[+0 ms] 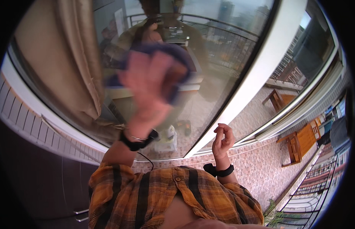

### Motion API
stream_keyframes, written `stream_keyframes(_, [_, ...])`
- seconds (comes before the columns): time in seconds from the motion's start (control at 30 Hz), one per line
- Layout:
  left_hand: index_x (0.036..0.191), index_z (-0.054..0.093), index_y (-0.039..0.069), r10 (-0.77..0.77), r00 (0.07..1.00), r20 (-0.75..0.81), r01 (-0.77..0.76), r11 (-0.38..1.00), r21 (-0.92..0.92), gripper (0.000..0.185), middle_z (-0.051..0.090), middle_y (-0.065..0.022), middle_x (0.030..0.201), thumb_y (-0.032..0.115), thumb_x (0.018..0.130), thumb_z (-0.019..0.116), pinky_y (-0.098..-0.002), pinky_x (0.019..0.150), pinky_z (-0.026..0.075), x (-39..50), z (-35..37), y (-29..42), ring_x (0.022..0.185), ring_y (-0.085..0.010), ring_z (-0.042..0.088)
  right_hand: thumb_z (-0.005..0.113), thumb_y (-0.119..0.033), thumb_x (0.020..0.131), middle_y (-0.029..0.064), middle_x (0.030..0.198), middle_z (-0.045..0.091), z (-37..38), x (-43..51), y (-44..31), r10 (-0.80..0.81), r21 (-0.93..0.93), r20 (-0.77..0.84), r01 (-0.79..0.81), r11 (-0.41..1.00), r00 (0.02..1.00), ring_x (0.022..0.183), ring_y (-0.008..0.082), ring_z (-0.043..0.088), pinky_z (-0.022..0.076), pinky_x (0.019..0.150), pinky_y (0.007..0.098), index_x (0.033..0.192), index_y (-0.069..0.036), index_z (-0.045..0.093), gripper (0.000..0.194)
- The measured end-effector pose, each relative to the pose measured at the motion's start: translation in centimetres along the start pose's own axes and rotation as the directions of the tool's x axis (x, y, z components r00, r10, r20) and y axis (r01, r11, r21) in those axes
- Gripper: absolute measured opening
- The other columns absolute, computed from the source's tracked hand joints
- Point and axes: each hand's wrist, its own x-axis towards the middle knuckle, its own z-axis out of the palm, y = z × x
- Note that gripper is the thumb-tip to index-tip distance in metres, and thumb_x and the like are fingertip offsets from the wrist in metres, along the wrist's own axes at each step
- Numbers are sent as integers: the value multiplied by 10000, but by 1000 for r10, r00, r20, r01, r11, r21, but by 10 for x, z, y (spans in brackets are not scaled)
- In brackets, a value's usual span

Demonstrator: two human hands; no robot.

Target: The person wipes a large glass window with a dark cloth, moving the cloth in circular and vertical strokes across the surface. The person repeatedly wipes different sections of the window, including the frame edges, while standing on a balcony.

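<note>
Blurred by motion, my left hand [148,83] is spread over a dark blue cloth [180,61] at the pane of a large glass door [217,54]. Part of the cloth shows past the fingers. A dark band and a thin bracelet circle that wrist. My right hand [224,140] is lower and to the right, its fingers curled together with nothing visible in them. Its fingertips are close to the white door frame [237,103]; whether they touch it, I cannot tell. That wrist also wears a black band [224,171].
A brown curtain [77,57] hangs behind the glass. A person [148,33] appears in the pane, among reflections. Wooden furniture [299,143] stands on the tiled floor [260,169] to the right, near a balcony railing [318,186]. A dark cabinet [42,177] is at lower left.
</note>
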Motion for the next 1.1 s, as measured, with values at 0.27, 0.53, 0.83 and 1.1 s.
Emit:
stream_keyframes(0.27, [1292,648,256,84,981,175,-112,982,154,440,558,-27,1356,234,852,633,-564,991,371,-85,-23,-38,1288,-365,471,505,91,939,125,792,635,35,13,-15,-135,100,37,131,986,990,676,193,621,489,633,278,1013,42,621,146])
stream_keyframes(0.53, [1439,362,-60,-561,677,-475,671,737,85,665,399,-231,1413,119,882,678,-504,1096,336,-91,-97,-129,1284,-409,409,509,66,952,103,772,635,53,10,-19,-80,127,92,68,990,993,678,176,617,483,626,280,995,21,629,135])
stream_keyframes(0.83, [1218,675,154,-150,966,212,113,978,178,575,494,-203,1305,108,650,749,-541,993,413,-149,-56,-55,1173,-394,473,554,108,901,107,702,623,96,13,-52,-260,228,217,210,951,941,602,213,623,477,572,295,1000,10,616,152])
stream_keyframes(1.1, [1417,380,-68,-853,266,-450,906,380,-185,497,438,-225,1419,121,1007,588,-407,1104,362,-174,-106,-154,1262,-333,489,528,82,932,95,722,633,89,10,-38,-166,170,170,137,976,971,616,177,622,484,595,274,979,15,629,130])
